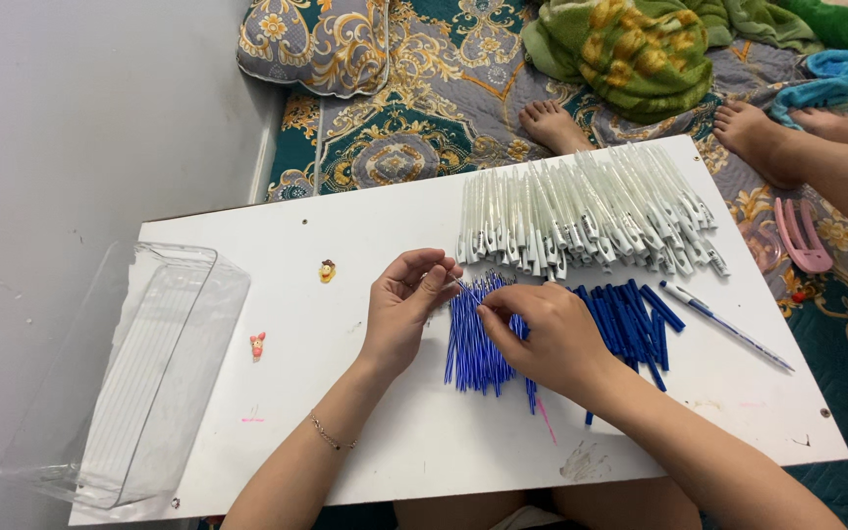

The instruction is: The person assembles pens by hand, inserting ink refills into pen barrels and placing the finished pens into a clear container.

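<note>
My left hand [402, 306] and my right hand [545, 335] meet over a heap of thin blue pen refills [476, 339] on a white board [365, 226]. The left fingertips pinch a small metal part, perhaps a spring, too small to tell. My right hand pinches one refill at its tip. Behind lies a wide row of clear white pen barrels [581, 211]. Blue pen end caps [635, 319] are piled just right of my right hand. One assembled pen [723, 324] lies at the right.
A clear plastic tray [139, 373] stands at the board's left end. Two small stickers [327, 271] mark the board. Another person's bare feet [554, 125] rest beyond the far edge on a patterned cover, with a pink hair clip [802, 238] and pillows nearby.
</note>
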